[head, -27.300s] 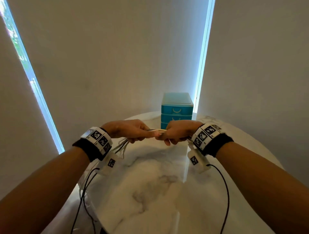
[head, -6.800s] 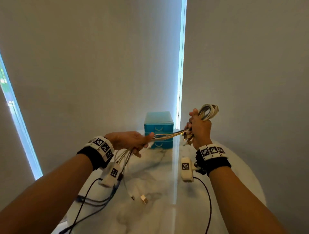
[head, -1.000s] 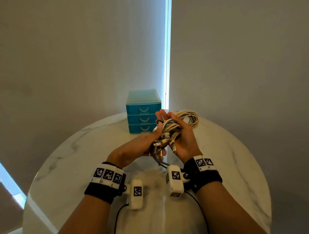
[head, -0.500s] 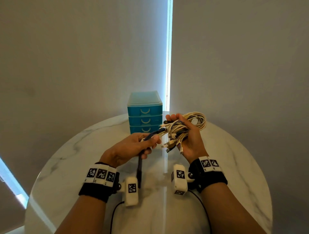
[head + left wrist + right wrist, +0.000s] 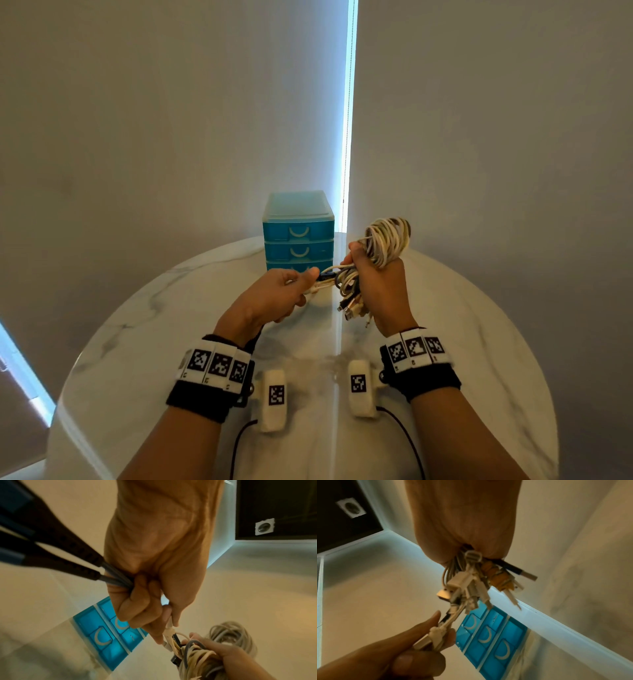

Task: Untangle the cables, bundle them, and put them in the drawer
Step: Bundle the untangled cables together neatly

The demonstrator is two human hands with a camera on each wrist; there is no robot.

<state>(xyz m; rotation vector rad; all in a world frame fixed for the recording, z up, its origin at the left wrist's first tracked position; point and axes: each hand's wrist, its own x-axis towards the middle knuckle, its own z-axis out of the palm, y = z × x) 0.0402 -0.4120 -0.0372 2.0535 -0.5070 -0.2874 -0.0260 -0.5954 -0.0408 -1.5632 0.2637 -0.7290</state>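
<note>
Pulling ends leftward now — seemingly: left hand, cables.

Cream and grey cables, blue drawer unit, white grey-veined marble table, black-and-white checked wristbands

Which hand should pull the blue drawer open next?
Probably the left hand. It only pinches a few cable ends and sits nearest the blue drawer unit. The right hand is wrapped round the whole cable bundle, so it should keep holding that.
</note>
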